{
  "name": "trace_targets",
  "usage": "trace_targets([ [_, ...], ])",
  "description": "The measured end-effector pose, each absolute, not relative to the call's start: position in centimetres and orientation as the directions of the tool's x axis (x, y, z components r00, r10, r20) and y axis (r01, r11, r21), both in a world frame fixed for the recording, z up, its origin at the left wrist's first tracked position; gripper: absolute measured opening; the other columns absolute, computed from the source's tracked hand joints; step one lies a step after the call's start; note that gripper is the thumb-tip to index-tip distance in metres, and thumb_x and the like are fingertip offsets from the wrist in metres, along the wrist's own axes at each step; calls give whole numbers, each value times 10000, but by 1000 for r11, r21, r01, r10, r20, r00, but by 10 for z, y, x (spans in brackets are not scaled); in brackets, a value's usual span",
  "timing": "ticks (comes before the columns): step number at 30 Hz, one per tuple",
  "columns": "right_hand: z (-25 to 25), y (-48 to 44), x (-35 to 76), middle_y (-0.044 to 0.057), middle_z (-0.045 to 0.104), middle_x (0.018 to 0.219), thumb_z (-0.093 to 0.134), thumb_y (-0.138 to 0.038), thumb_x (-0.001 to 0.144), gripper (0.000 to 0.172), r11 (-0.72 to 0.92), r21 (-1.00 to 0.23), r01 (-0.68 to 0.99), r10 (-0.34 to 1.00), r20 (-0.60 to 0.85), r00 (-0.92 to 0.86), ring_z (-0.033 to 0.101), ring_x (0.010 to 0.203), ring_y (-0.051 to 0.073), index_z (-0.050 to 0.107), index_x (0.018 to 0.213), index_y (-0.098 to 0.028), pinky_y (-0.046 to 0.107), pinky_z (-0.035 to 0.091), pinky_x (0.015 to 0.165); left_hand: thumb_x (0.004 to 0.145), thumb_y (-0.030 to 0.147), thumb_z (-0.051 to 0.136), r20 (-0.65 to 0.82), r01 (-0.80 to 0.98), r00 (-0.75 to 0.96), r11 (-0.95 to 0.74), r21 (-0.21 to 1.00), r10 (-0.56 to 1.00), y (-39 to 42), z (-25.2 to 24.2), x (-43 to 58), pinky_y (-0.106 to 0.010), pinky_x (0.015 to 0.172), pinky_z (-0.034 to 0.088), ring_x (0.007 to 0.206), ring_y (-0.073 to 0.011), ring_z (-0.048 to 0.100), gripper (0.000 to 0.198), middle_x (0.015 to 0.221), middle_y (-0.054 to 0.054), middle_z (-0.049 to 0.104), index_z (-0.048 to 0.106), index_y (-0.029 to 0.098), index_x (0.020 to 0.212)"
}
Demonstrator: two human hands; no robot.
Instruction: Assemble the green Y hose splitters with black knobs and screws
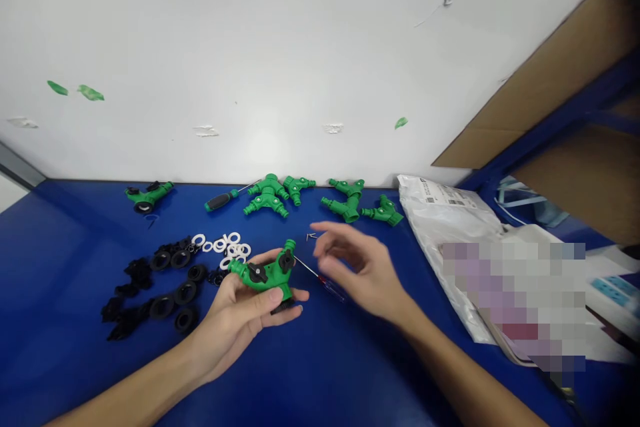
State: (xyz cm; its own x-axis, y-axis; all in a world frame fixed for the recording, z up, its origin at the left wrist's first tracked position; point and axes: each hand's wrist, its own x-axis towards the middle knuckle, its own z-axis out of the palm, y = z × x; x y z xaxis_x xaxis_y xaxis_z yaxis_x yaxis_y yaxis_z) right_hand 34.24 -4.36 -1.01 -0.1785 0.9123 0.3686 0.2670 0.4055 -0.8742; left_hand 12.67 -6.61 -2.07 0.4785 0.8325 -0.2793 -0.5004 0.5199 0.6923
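At the left of the blue table we had a green valve connector with black parts on it, and nearer to us loose black knobs, black collars and white washers. Behind the washers lay a dark-handled screwdriver, its tip near bare green connector bodies. Our left hand held the green Y-shaped connector over the table, thumb pressed on its body and fingers wrapped beneath. Two black levers sat on it, one with a bright screw head; we could not tell whether the other had one. We judged the step in hand to be fastening those levers. Beyond it lay a thin-shafted screwdriver and a few small screws. Our right hand hung just right of the connector, apparently empty, fingers loosely curled and thumb apart. The next move, we thought, called for a fine fingertip pinch while the left kept the connector steady. Farther right lay a plastic bag.
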Motion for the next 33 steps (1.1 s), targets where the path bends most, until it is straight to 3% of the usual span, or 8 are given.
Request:
trace_targets([
  [3, 0, -31, 372, 28, 670, 786, 637, -395, 901, 221, 291, -828, 479, 951, 306, -48, 619, 671, 151, 681, 943, -183, 271, 504, 603, 757, 204, 842, -314, -499, 444, 523, 691, 839, -63, -16, 125, -431, 915, 580, 1023, -294, 734, 481, 990, -59, 779, 687, 240, 1211],
  [7, -1, -22, 398, 30, 666, 756, 687, -289, 851, 111, 252, -610, 752, 961, 66, -268, 579, 640, 155, 712, 847, -181, 277, 464, 589, 752, 205, 844, -332, -493, 437, 531, 689, 836, -61, -13, 124, -447, 928, 574, 1037, -307, 728, 503, 1031, -62, 769, 675, 238, 1224],
  [11, -13, -22, 396, 51, 671, 913, 669, -175, 868, 102, 343, -536, 772, 895, -64, -442, 616, 741, 158, 763, 899, -202, 277, 483, 673, 759, 209, 838, -333, -490, 447, 539, 685, 830, -62, -12, 124, -453, 935, 570, 1046, -310, 725, 509, 1044, -72, 768, 662, 229, 1236],
  [19, -17, -25, 390, 58, 658, 878, 570, -183, 938, 163, 409, -539, 736, 880, 19, -475, 598, 731, 160, 718, 868, -177, 287, 478, 680, 773, 205, 823, -317, -479, 453, 528, 701, 833, -64, -16, 124, -465, 923, 571, 1043, -316, 723, 507, 1010, -69, 765, 650, 233, 1249],
  [23, -7, -32, 382, 47, 667, 813, 605, -298, 930, 163, 339, -706, 622, 922, 118, -368, 590, 666, 151, 668, 843, -175, 275, 488, 604, 778, 204, 821, -302, -474, 454, 514, 715, 838, -65, -19, 125, -467, 911, 571, 1037, -315, 724, 508, 1006, -67, 764, 647, 243, 1253],
  [27, -3, -44, 362, 31, 676, 721, 709, -354, 863, 199, 210, -941, 266, 948, 130, -290, 616, 626, 141, 677, 819, -163, 263, 513, 569, 758, 226, 840, -301, -415, 462, 503, 758, 835, -66, -22, 127, -477, 900, 572, 1025, -314, 723, 561, 978, -79, 771, 631, 236, 1279],
  [30, -6, -49, 351, 17, 674, 688, 744, -338, 842, 224, 175, -982, 76, 946, 147, -289, 609, 580, 128, 734, 980, -162, 253, 509, 526, 746, 245, 851, -316, -383, 468, 512, 769, 825, -68, -23, 129, -478, 887, 578, 1008, -313, 727, 578, 975, -82, 768, 628, 224, 1279],
  [33, -7, -49, 349, 28, 687, 750, 732, -289, 861, 176, 227, -973, 48, 939, 205, -274, 630, 623, 125, 772, 990, -176, 258, 524, 567, 740, 237, 853, -327, -386, 452, 512, 767, 830, -68, -20, 129, -469, 884, 582, 1003, -309, 731, 571, 983, -73, 765, 631, 222, 1265],
])
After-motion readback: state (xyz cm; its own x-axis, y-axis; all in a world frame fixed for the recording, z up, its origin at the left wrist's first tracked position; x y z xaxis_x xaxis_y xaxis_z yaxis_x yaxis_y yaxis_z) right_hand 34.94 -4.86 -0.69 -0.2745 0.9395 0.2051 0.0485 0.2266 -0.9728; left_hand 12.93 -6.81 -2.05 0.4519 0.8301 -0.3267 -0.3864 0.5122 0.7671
